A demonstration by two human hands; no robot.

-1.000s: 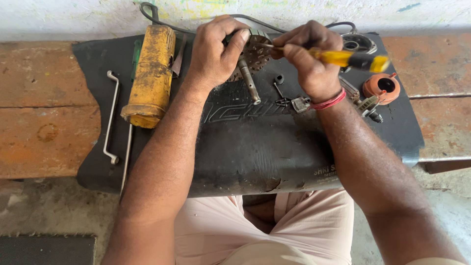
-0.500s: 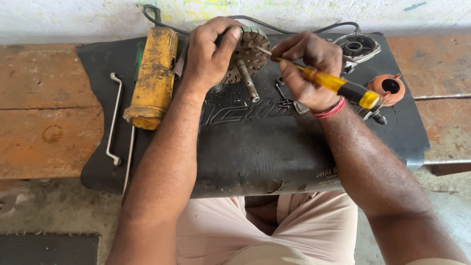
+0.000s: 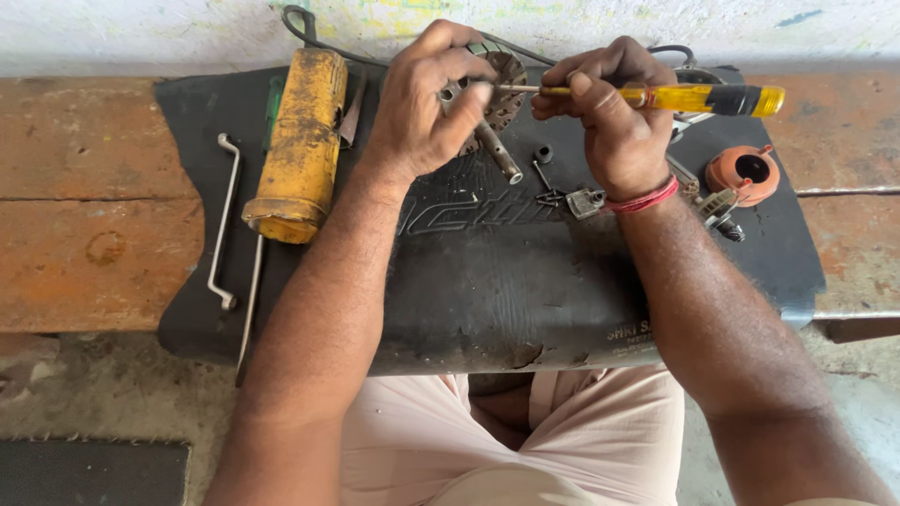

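My left hand point(image 3: 424, 103) grips a round, rusty metal part with a slotted face point(image 3: 504, 82) and a steel shaft point(image 3: 499, 157) sticking out below it. It holds the part just above a black rubber mat point(image 3: 487, 272). My right hand point(image 3: 609, 112) is closed on a screwdriver with a yellow and black handle point(image 3: 698, 98). The screwdriver lies nearly level, and its thin tip point(image 3: 506, 88) touches the face of the round part. A red thread band circles my right wrist.
A yellow grease gun point(image 3: 298, 141) lies at the left of the mat, with a bent steel rod point(image 3: 223, 225) beside it. Small metal pieces point(image 3: 572, 192), an orange cap-like part point(image 3: 742, 172) and a round bearing part point(image 3: 694, 77) lie near my right hand. The mat covers a worn reddish bench point(image 3: 89, 215).
My right hand has swung the screwdriver handle up from a downward slant to nearly level. The tip stays at the round part, which my left hand keeps holding.
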